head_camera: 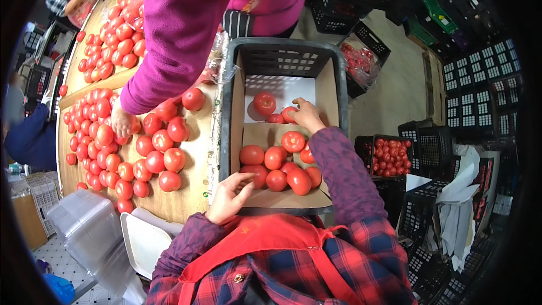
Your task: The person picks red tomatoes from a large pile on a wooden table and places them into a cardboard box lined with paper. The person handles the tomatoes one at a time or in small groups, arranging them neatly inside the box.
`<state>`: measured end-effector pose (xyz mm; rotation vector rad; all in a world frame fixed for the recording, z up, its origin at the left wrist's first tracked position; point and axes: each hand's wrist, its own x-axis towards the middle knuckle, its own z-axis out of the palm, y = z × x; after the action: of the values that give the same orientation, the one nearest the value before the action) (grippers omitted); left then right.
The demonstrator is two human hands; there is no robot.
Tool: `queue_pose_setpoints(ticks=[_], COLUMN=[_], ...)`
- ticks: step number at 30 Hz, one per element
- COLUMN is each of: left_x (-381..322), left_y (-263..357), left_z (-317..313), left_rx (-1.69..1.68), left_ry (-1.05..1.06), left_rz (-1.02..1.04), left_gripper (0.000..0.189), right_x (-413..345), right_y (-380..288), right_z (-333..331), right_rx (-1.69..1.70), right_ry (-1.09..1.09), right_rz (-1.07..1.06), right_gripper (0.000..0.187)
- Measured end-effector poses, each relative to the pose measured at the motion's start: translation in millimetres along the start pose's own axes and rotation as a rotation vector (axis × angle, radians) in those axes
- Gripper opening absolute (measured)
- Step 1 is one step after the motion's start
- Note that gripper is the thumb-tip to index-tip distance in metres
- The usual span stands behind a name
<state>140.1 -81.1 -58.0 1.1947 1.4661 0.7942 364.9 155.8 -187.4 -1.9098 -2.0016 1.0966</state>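
A black plastic crate [342, 89] lined with brown cardboard [271, 133] stands in front of me. Several red tomatoes [276, 157] lie in its near half. Toward the far end, on white paper [302, 89], sit a large tomato [264, 103] and two smaller-looking ones. My right hand [308, 115] is inside the crate, its fingers against one of these, a tomato [289, 114]; whether it grips it is unclear. Over the crate's near left rim, my left hand [230, 195] is empty, fingers loosely bent and apart, beside a tomato [255, 174].
Left of the crate, a wooden table [197, 152] bears many loose tomatoes [101, 135]. A co-worker's hand [123, 122] in a magenta sleeve reaches among them. Clear plastic containers [89, 224] are stacked near the table's corner. A tomato-filled crate [391, 156] stands at right.
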Motion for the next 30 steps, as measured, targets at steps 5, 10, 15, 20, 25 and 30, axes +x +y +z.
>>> queue_pose_setpoints(ticks=[5,10,15,20,25,30], left_x=[-10.4,-5.8,-7.8,-1.4,10.4,28.6], left_y=[-30.8,-33.5,-39.5,-45.8,-12.5,-11.7], left_z=[-9.7,-4.2,-4.6,-10.2,-28.7,-8.3], left_rx=[-0.3,-0.265,-0.195,-0.173,-0.573,-1.415], left_ry=[0.178,0.262,0.222,0.131,-0.058,-0.233], left_rz=[-0.121,-0.089,0.008,-0.015,-0.215,-0.339], left_gripper=[0.025,0.022,0.022,0.024,0.042,0.07], right_x=[33.7,51.1,55.1,64.8,-11.9,-59.0], right_y=[-4.7,-27.2,-33.1,-15.2,-72.0,-79.1], right_z=[55.0,104.2,118.9,91.5,-2.7,-25.2], right_rx=[-0.073,-0.07,-0.039,0.51,1.012,1.007], right_ry=[0.035,0.113,0.033,0.038,-0.45,-0.876], right_rz=[-0.027,-0.099,-0.087,-0.013,0.019,-0.109], right_gripper=[0.063,0.081,0.098,0.065,0.054,0.054])
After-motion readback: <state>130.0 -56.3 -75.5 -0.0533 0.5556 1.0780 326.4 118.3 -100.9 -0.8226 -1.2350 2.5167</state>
